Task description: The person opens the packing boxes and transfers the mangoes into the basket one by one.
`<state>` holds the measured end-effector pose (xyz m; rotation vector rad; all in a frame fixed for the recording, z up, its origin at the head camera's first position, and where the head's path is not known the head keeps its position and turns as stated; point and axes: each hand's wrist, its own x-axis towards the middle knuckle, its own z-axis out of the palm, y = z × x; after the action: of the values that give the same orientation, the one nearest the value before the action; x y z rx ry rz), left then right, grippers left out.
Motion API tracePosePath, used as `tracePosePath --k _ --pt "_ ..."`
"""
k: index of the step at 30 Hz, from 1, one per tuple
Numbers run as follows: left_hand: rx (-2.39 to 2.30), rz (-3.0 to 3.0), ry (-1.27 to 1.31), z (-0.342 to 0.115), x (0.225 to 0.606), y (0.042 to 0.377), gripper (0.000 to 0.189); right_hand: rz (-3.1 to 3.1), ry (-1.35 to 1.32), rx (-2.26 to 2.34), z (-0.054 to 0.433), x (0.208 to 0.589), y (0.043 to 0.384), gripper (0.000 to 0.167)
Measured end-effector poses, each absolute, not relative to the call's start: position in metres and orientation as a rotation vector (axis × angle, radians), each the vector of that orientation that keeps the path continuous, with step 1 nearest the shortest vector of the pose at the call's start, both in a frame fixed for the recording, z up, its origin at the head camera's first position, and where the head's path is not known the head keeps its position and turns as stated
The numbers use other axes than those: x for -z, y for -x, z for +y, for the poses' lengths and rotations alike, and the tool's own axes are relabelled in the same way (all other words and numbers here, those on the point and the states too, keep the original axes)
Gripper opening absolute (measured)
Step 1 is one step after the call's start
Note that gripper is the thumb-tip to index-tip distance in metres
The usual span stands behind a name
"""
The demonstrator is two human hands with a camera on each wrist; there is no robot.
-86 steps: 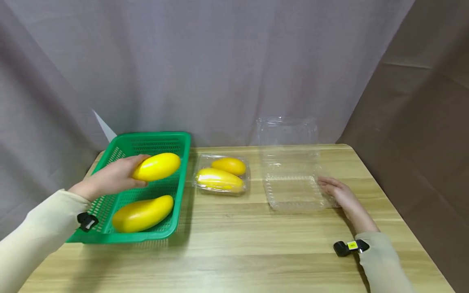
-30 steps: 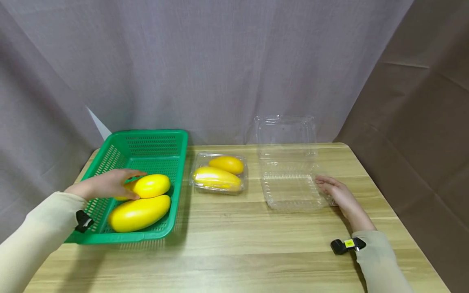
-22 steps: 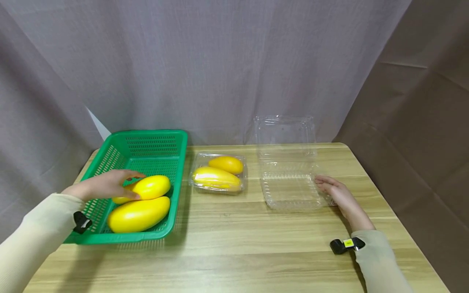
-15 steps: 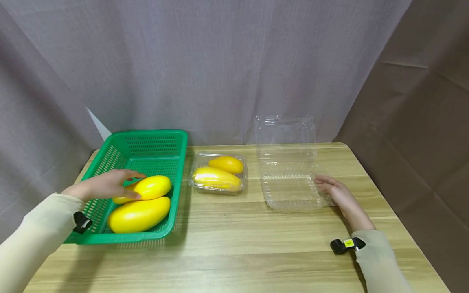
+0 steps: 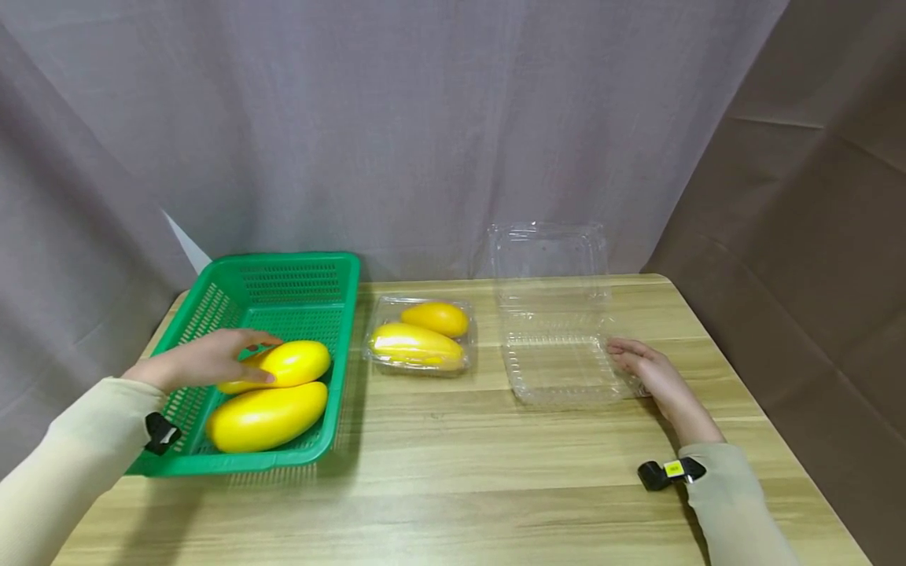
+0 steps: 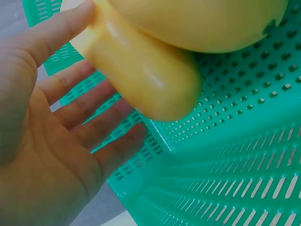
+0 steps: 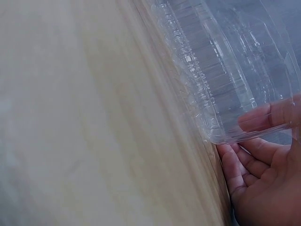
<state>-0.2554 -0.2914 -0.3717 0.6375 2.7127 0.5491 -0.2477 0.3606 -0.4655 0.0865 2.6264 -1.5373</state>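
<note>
My left hand [image 5: 208,360] is over the green basket [image 5: 334,424] with a long, smooth yellow mango [image 5: 296,363] between thumb and fingers. In the left wrist view the thumb lies across this mango's near side, while most fingertips pass behind its edge. A larger mango [image 5: 267,418] rests against it on the basket's front side. To the right, my right hand [image 5: 651,373] pinches the rim of a clear plastic clamshell container [image 5: 559,369], whose lid stands raised at the back. The right wrist view has the thumb [image 7: 256,118] above the rim and the other fingers under it.
Between basket and open container sits a closed clear clamshell [image 5: 382,365] holding two yellow mangoes [image 5: 418,346]. Everything stands on a wooden table [image 5: 453,487]. A grey curtain [image 5: 425,141] hangs behind, and brown cloth [image 5: 807,259] closes off the right side.
Since the oldest frame my left hand has lowered the mango from above the basket down beside the larger one. Over the last second it has barely moved; my right hand stays at the container.
</note>
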Motion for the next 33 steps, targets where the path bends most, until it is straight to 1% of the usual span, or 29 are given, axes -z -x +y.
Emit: tracePosePath --k 8,15,24,33 --pt "-0.547 2.724 -0.639 -0.291 0.375 0.255 0.071 2.625 -0.084 1.534 0.360 0.466 0.249 0.056" --pt "-0.533 2.755 -0.620 -0.292 0.371 0.254 0.081 2.622 -0.073 1.520 0.361 0.466 0.249 0.056" --pt "-0.547 2.868 -0.658 -0.289 0.354 0.246 0.068 2.620 -0.026 1.491 0.363 0.463 0.250 0.055" --pt "-0.632 3.003 -0.547 -0.284 0.338 0.233 0.066 2.552 0.041 1.507 0.365 0.458 0.254 0.059"
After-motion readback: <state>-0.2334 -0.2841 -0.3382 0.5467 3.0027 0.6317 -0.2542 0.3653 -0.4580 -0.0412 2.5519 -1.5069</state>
